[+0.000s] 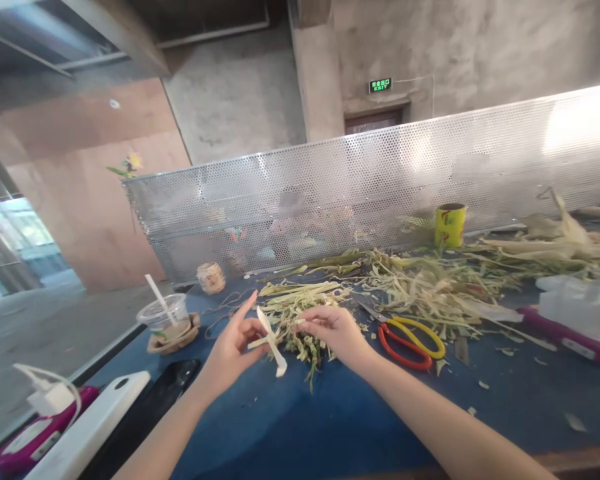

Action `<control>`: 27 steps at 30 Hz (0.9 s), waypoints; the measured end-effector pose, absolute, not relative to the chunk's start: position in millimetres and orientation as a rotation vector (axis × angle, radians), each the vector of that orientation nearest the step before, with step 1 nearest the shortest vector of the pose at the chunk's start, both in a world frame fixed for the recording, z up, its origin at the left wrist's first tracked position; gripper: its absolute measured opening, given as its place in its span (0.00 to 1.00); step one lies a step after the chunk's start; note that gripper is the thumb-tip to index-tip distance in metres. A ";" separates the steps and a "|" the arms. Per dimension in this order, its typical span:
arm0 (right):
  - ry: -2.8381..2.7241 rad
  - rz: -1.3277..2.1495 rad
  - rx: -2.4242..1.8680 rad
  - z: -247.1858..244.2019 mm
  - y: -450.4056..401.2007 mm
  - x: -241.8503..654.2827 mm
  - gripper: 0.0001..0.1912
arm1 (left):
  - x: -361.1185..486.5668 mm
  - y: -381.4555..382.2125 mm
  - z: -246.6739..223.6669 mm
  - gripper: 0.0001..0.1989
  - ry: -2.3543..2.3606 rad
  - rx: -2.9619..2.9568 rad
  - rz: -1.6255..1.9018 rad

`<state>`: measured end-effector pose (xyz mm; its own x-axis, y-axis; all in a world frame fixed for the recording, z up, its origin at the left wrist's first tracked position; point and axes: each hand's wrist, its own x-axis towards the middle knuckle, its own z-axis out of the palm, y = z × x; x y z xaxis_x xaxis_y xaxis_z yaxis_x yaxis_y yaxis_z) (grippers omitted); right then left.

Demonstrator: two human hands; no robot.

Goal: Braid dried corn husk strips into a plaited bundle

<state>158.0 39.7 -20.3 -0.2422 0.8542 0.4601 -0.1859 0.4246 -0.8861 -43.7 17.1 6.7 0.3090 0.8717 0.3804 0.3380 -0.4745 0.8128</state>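
My left hand pinches pale crossed strips between its thumb and fingers; one strip hangs down with a flared lower end. To its right, my right hand has thumb and fingertips pressed together on a small pale piece, too small to make out well. Beneath and behind both hands lies a heap of dried green stalks on the blue table. Scissors with red and yellow handles rest to the right of my right hand.
A plastic cup with a straw, a twine roll, a black phone and a white slab are on the left. Husks, a yellow roll and a purple-based object lie right. A perforated metal screen stands behind.
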 end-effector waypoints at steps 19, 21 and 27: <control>-1.568 1.065 -0.731 -16.6 31.7 155.3 0.05 | -12.6 9.9 -3.9 0.48 0.963 1.726 1.277; -1.581 1.078 -0.735 -17.3 31.1 155.1 0.05 | -11.6 7.7 -1.3 0.49 0.959 1.657 1.304; -1.623 1.032 -0.767 -20.5 29.8 154.4 0.04 | -12.0 5.6 -1.7 0.56 1.002 1.651 1.390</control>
<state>154.4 29.8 -20.5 -0.2765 0.8668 0.4149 -0.0075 0.4298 -0.9029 -12.0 5.6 -1.7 0.1064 0.9069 0.4077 0.1005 -0.4177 0.9030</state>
